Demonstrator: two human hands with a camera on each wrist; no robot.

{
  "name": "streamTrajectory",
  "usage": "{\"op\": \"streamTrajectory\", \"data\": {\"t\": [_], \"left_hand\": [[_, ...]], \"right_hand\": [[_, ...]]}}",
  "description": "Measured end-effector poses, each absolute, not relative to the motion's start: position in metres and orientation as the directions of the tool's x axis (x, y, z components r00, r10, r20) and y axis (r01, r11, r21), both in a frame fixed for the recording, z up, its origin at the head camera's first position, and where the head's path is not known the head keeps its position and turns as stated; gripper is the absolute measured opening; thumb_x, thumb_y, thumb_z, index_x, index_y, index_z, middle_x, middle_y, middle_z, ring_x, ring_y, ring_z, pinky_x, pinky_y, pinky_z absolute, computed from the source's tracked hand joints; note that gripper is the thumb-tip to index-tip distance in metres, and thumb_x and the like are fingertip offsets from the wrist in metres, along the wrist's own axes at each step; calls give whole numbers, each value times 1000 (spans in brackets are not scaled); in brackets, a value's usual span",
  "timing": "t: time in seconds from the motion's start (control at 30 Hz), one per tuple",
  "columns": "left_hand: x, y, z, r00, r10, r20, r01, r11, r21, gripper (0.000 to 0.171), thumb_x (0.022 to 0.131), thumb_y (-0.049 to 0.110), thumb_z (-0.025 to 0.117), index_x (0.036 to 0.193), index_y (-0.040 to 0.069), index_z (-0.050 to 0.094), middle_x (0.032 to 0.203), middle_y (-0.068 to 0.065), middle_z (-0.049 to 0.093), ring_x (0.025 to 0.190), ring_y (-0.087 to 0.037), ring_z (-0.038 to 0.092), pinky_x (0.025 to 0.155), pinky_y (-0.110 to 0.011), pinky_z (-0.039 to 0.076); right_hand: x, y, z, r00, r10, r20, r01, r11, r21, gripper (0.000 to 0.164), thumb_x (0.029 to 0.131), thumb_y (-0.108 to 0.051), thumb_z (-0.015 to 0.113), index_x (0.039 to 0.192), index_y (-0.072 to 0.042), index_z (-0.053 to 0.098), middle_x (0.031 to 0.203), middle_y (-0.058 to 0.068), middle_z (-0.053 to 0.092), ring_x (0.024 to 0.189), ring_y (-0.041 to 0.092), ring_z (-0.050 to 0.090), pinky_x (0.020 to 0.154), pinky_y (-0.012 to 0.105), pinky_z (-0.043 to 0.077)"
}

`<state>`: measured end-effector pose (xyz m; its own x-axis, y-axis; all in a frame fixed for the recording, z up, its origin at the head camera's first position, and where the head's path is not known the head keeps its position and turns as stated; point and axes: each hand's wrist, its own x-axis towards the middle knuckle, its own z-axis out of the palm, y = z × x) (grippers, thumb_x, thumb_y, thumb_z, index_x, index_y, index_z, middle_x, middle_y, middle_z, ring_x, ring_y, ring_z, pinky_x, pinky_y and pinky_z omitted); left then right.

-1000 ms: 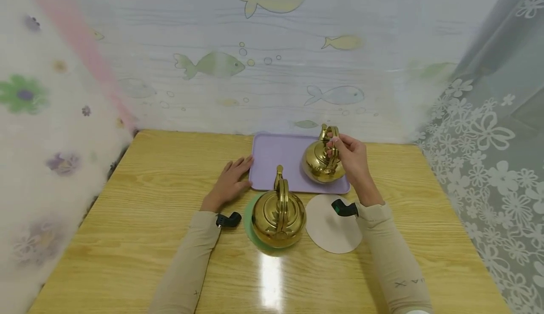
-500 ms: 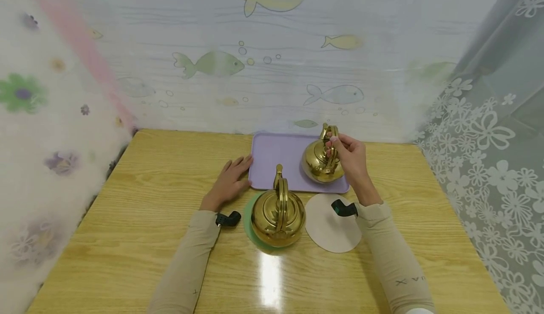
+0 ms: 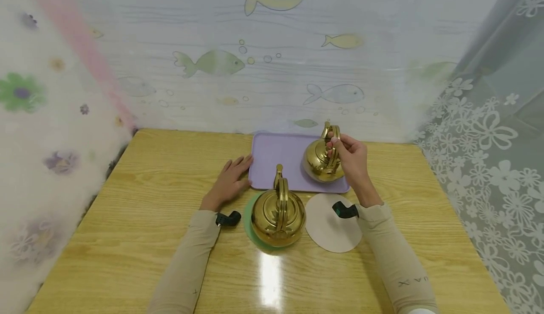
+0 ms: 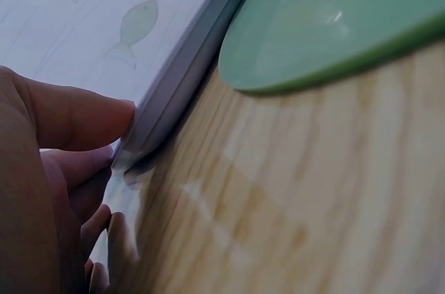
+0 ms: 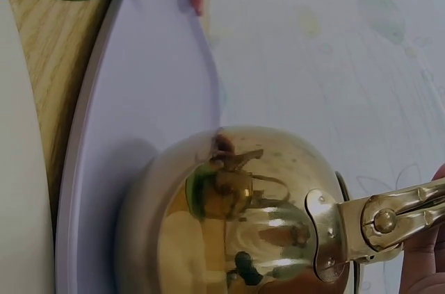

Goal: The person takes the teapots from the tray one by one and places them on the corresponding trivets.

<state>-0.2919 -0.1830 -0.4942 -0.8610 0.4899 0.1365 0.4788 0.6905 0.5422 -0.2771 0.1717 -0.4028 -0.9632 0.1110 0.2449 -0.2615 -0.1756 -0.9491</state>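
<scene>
My right hand [image 3: 352, 157] grips the upright handle of a brass teapot [image 3: 319, 163] at the right part of a lilac tray [image 3: 274, 156]. In the right wrist view the round, shiny body of this teapot [image 5: 243, 217] is close over the tray, and its hinged handle [image 5: 389, 221] runs into my fingers at the right edge. My left hand [image 3: 229, 182] lies flat with fingers spread at the tray's left edge; in the left wrist view the thumb [image 4: 90, 117] touches the rim. A second brass teapot [image 3: 272, 219] stands on a green round mat [image 3: 250, 229] before the tray.
A cream round mat [image 3: 331, 229] lies right of the green one, under my right wrist. The wooden table [image 3: 170, 257] meets a fish-print curtain [image 3: 204, 101] just behind the tray. Flowered cloths hang at both sides.
The teapot in my right hand has shifted very slightly up and to the right over the tray. My left hand and the second teapot have stayed in place.
</scene>
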Motion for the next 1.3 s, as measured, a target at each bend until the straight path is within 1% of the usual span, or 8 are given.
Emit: {"op": "streamTrajectory", "data": {"t": [0.23,0.33,0.47,0.6,0.7,0.83,1.03,1.3], "left_hand": [[-292,-183,-494,-863,486,139,475,685,552,72,94,21,60,159,5,33,166,-11,31,154,-38,23,127,-55,5],[-293,-183,-494,-862,486,141,477,688,547,72,94,22,60,159,5,33,166,-10,31,154,-37,23,127,-55,5],[-295,-184,-496,-862,489,136,477,689,547,71,96,23,58,159,6,32,166,-9,30,155,-36,22,127,-54,5],[-295,-184,-497,-861,491,137,479,688,545,72,95,23,59,159,7,32,166,-8,30,155,-36,22,127,-54,5],[-295,-184,-496,-859,491,145,485,687,541,72,95,23,60,159,6,33,166,-10,31,154,-37,23,127,-55,5],[-295,-184,-494,-856,494,152,491,686,537,72,94,22,60,159,5,33,165,-11,32,154,-38,24,127,-56,6],[-298,-184,-488,-853,500,148,497,694,521,72,94,22,60,159,5,33,165,-11,31,154,-38,24,127,-56,6],[-301,-182,-478,-851,506,141,501,700,510,71,94,22,59,158,4,34,165,-11,32,154,-38,24,127,-55,7]], "right_hand": [[-274,171,-404,-955,96,282,-294,-151,-944,38,101,-9,61,121,24,60,80,3,72,70,10,66,64,18,58],[-270,170,-403,-951,86,298,-307,-129,-943,40,101,-10,62,121,25,59,80,7,71,68,9,66,64,18,58],[-264,169,-404,-946,81,314,-322,-107,-941,39,100,-10,62,118,25,60,81,7,72,70,10,66,65,20,58],[-260,167,-405,-946,87,314,-322,-118,-939,28,100,-8,63,112,16,67,80,3,73,70,10,67,65,20,58],[-258,166,-406,-946,90,312,-322,-127,-938,19,99,-7,63,107,9,71,80,4,73,70,11,66,66,20,58],[-255,165,-406,-945,100,312,-324,-135,-936,16,99,-7,63,104,6,71,83,8,73,70,13,66,65,20,58],[-253,166,-403,-939,117,323,-338,-142,-930,18,100,-6,62,108,7,71,81,5,73,70,11,67,64,20,58],[-250,170,-397,-932,129,340,-359,-176,-917,14,100,-4,62,103,3,73,87,4,75,74,14,68,66,21,59]]}}
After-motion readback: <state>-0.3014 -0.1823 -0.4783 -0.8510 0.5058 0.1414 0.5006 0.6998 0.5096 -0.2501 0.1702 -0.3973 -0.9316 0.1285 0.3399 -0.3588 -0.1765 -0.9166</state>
